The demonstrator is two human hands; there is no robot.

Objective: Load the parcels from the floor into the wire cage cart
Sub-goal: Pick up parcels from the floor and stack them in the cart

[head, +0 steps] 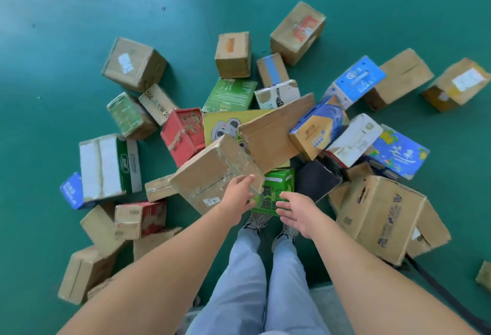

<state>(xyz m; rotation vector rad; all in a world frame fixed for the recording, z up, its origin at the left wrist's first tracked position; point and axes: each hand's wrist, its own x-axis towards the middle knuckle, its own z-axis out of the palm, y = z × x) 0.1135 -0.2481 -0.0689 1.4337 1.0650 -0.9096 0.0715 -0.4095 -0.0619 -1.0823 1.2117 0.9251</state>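
Note:
Several cardboard parcels lie in a loose heap on the green floor [66, 42]. A brown taped box [212, 172] with a small white label sits tilted on top of the heap, right in front of my feet. My left hand [239, 196] reaches to its near right corner, and the straight fingers touch the box's edge. Just to the right is a small green box [280, 184]. My right hand [295, 212] hovers over it with fingers spread, holding nothing. The wire cage cart is out of view.
A large brown box [377, 215] stands close on the right, with a dark bar [438, 289] running past it. A white and green box [109, 164] and smaller cartons crowd the left. Bare floor stretches across the far left and the top.

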